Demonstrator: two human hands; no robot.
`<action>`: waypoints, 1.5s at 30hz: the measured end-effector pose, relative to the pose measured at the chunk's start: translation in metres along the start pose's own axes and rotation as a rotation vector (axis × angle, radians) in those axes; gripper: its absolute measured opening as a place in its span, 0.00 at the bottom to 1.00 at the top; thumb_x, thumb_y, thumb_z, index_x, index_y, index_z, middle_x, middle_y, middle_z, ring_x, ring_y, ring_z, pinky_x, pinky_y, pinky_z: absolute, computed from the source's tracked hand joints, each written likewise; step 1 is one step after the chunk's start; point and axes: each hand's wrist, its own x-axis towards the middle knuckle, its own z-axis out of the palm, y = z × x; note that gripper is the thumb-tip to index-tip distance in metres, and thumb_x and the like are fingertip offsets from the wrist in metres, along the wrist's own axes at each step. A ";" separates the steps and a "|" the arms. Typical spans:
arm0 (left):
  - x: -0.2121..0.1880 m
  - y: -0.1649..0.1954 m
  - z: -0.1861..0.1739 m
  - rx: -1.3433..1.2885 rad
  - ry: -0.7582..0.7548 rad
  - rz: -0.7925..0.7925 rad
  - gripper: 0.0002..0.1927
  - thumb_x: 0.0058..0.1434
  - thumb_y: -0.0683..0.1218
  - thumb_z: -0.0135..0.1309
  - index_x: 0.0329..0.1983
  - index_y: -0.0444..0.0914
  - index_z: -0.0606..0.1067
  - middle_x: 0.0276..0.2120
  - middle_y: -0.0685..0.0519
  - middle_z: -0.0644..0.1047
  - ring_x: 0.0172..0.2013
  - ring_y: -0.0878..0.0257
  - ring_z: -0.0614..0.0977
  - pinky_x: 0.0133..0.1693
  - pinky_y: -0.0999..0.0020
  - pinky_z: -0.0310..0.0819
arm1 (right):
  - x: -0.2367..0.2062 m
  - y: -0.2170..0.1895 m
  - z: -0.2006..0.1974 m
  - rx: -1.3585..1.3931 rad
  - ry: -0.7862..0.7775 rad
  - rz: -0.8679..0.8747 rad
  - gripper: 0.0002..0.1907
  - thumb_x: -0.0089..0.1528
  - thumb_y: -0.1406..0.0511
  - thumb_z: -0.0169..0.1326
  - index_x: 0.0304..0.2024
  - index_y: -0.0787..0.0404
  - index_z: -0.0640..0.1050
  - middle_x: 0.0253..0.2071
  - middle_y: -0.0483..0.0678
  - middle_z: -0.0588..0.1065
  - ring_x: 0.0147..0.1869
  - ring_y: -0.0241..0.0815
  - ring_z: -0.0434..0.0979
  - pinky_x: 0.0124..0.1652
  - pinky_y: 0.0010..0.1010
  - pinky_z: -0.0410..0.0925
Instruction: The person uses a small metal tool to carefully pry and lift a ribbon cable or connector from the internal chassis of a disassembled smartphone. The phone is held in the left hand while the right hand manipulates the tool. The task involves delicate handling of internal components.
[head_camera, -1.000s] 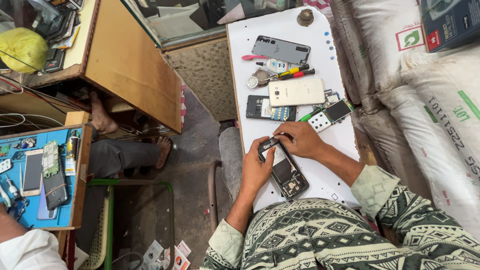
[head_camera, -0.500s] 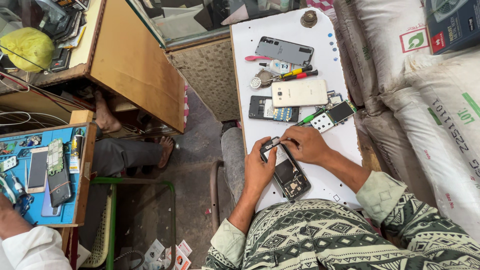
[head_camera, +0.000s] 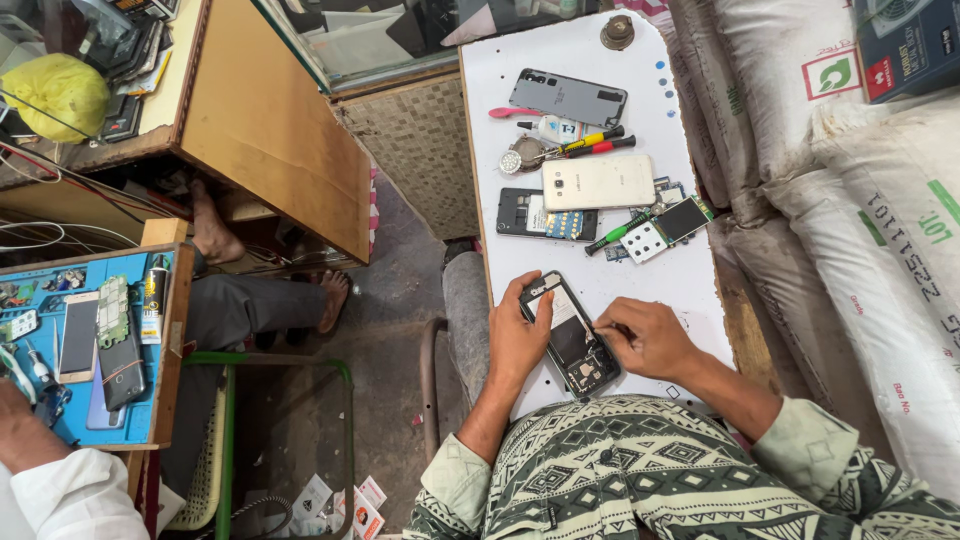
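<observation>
left hand (head_camera: 518, 335): mine, fingers wrapped narrow round the left edge of the opened black smartphone with its back cover off (head_camera: 570, 335), pinning it flat on the white tabletop (head_camera: 690, 280).
right hand (head_camera: 645, 338): mine, fingertips pinched shut on a thin tool; its tip meets the phone's right edge. Tool mostly hidden, can't tell what kind.
phone position: near end of the table, just in front of my chest, between both hands, tilted diagonal.
risk, slip: if the left-hand grip loosens, I judge the phone skates on the smooth top and the tool tip skids across the bare internals.
risk, force: pushing too hard at the edge could crack the frame or nick a part inside.
risk, edge: phone lies close to the table's left edge; a hard shove could send it to the floor.
middle clutter: green-handled screwdriver (head_camera: 617, 234), small circuit board beside a white keypad piece (head_camera: 665, 228), black phone frame showing its insides (head_camera: 546, 216), white-backed smartphone lying face down (head_camera: 598, 182). A right-elbow sweep could knock these.
far clutter: red and yellow-handled screwdrivers (head_camera: 592, 145), grey phone back cover (head_camera: 567, 97), round brass-coloured knob (head_camera: 617, 32). Well apart, low risk.
off to left: another person's sleeve (head_camera: 70, 495) at a blue work mat holding phones (head_camera: 90, 340); not mine.
</observation>
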 end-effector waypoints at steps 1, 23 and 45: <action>0.000 0.001 0.000 0.002 -0.001 -0.011 0.18 0.62 0.45 0.58 0.54 0.35 0.76 0.33 0.42 0.84 0.23 0.59 0.83 0.30 0.64 0.77 | -0.001 0.000 0.001 0.014 0.002 0.019 0.03 0.57 0.71 0.59 0.33 0.61 0.80 0.27 0.47 0.77 0.21 0.37 0.75 0.22 0.29 0.66; 0.002 -0.010 0.002 -0.029 0.050 0.091 0.18 0.63 0.44 0.59 0.55 0.34 0.75 0.40 0.41 0.84 0.40 0.55 0.87 0.42 0.63 0.80 | 0.003 -0.001 0.002 0.011 0.000 0.049 0.04 0.58 0.70 0.60 0.36 0.61 0.80 0.30 0.46 0.78 0.24 0.37 0.78 0.26 0.28 0.69; 0.003 0.003 0.000 -0.051 0.010 -0.012 0.30 0.54 0.44 0.67 0.60 0.34 0.73 0.38 0.43 0.85 0.39 0.60 0.88 0.40 0.67 0.83 | 0.023 -0.005 -0.002 0.058 -0.003 -0.001 0.04 0.60 0.70 0.60 0.37 0.62 0.79 0.32 0.47 0.78 0.29 0.37 0.76 0.30 0.28 0.69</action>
